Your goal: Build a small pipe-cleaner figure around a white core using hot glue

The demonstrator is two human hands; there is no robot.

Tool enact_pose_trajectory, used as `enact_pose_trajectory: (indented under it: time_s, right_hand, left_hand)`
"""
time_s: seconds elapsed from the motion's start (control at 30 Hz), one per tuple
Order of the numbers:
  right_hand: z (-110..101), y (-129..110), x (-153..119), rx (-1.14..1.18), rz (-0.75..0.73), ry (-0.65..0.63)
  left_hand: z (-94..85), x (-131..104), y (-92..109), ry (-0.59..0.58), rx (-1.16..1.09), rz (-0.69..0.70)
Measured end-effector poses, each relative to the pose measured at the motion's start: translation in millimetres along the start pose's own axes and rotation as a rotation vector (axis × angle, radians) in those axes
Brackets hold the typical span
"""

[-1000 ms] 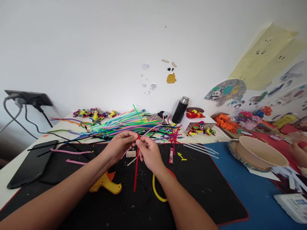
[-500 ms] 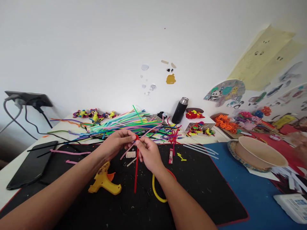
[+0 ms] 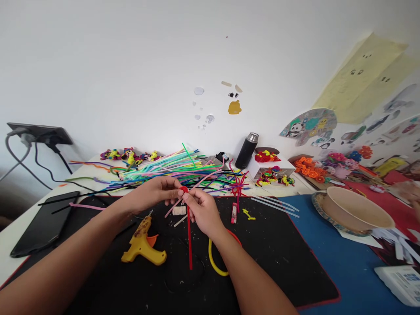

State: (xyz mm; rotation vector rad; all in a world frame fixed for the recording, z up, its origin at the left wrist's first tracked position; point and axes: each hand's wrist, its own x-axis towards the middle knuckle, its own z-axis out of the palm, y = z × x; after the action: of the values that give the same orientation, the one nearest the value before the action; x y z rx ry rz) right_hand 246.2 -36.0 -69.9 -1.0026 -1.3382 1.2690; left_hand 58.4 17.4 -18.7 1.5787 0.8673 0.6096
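Above the black mat [image 3: 262, 271], my left hand [image 3: 164, 191] pinches the coiled top of a red pipe cleaner [image 3: 189, 240]. My right hand [image 3: 201, 208] grips the same red piece from the other side, its thumb and finger close to the left fingertips. The long straight end hangs down between the hands. A yellow glue gun [image 3: 144, 247] lies below my left hand. Just behind the red stem are a cream spool [image 3: 179, 211] and thin pale strips. Under my right wrist is a yellow and orange ring [image 3: 215, 262].
Many colored pipe cleaners [image 3: 157, 170] are heaped at the back. A black bottle [image 3: 246, 151] stands beside a white box [image 3: 278, 167]. A phone [image 3: 46, 223] lies left, a bowl [image 3: 357, 208] right. Another person's hand [image 3: 408, 192] shows at the right edge.
My left hand and forearm have shifted slightly left, covering more of the pink strips. The lower end of the red pipe cleaner has swung a little to the right.
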Motion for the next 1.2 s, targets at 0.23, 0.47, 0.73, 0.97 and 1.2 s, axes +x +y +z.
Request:
enact_pose_trajectory:
  time_s: [0.23, 0.47, 0.73, 0.97, 1.2]
  right_hand:
    - [1, 4, -2, -0.184, -0.023, -0.063]
    - [3, 12, -2, -0.323, -0.088, -0.084]
    - [3, 14, -2, -0.362, -0.092, -0.082]
    - [2, 7, -3, -0.325, -0.094, -0.053]
    - [1, 1, -4, -0.224, -0.038, -0.008]
  left_hand:
    - [-8.0, -7, 14, 0.02, 0.29, 0.128]
    - [-8.9, -12, 18, -0.004, 0.615, 0.127]
    - [-11.3, -14, 23, -0.074, 0.628, 0.025]
    - [-14.5, -9, 16, 0.006, 0.458, 0.007]
    - [-9.6, 1, 1, 0.058, 0.218, -0.031]
